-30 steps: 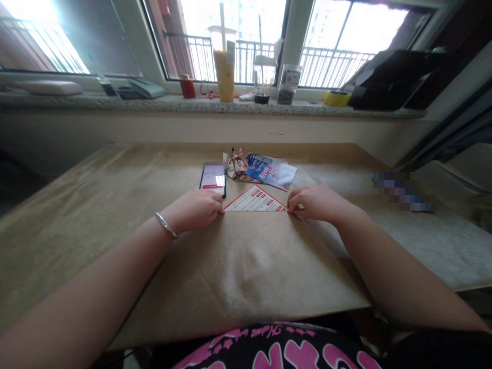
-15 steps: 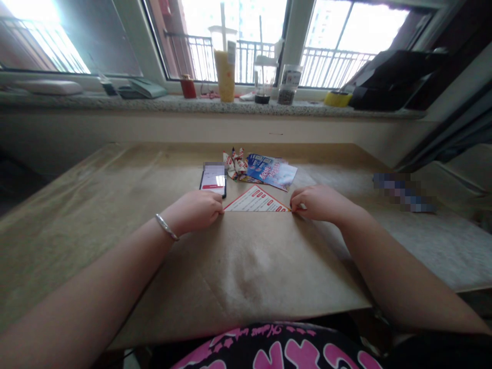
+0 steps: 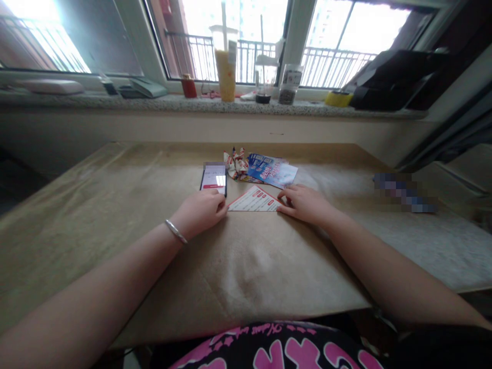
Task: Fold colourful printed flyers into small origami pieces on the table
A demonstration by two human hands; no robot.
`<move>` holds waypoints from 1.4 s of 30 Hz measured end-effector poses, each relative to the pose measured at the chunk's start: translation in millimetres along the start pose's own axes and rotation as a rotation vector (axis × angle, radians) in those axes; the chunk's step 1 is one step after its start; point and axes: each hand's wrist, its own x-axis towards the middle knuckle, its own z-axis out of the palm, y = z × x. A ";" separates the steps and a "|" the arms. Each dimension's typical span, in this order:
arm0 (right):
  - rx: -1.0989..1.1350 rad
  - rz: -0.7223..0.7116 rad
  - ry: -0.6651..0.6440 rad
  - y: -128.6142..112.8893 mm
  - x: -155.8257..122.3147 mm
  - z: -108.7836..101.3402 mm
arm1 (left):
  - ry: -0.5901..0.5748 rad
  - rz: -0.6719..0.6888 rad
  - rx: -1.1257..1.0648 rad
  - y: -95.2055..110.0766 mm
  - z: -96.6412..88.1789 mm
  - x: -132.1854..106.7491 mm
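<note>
On the head cam we've got a kraft sheet (image 3: 246,271) on the tabletop (image 3: 434,246), its edge lying across a red-bordered flyer (image 3: 254,200), so we seem to be mid-fold, and that edge looks like it needs pressing flat. Our right hand (image 3: 303,204) is relaxed, fingers spread on the sheet, but we can't tell if the curled left hand (image 3: 200,212) is gripping anything. The phone (image 3: 213,179) and a patch (image 3: 403,192) at right are blurred.

Looking forward and down from the person's head, facing the window sill (image 3: 207,106) across the paper-covered table (image 3: 246,271), sitting close above the left hand (image 3: 200,212) and right hand (image 3: 303,204), reaching out to the far balcony railing (image 3: 330,66).
</note>
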 end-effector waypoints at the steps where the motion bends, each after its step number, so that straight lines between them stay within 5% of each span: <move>1: 0.015 0.004 0.010 -0.7 0.4 1.3 | 0.004 0.013 -0.015 -0.1 1.3 -0.2; 9: 0.192 -0.001 0.091 -6.4 4.9 8.9 | 0.074 0.073 -0.011 -3.8 12.8 0.0; 25: 0.840 0.216 0.135 -8.8 12.1 22.5 | 0.037 -0.066 -0.253 -3.7 12.9 4.0; 31: 0.735 0.143 0.210 -11.9 9.2 16.5 | 0.115 -0.072 -0.393 -5.8 16.7 4.5; 42: 0.413 -0.147 0.330 -12.2 0.1 6.9 | 0.355 0.134 -0.272 -7.9 21.8 4.7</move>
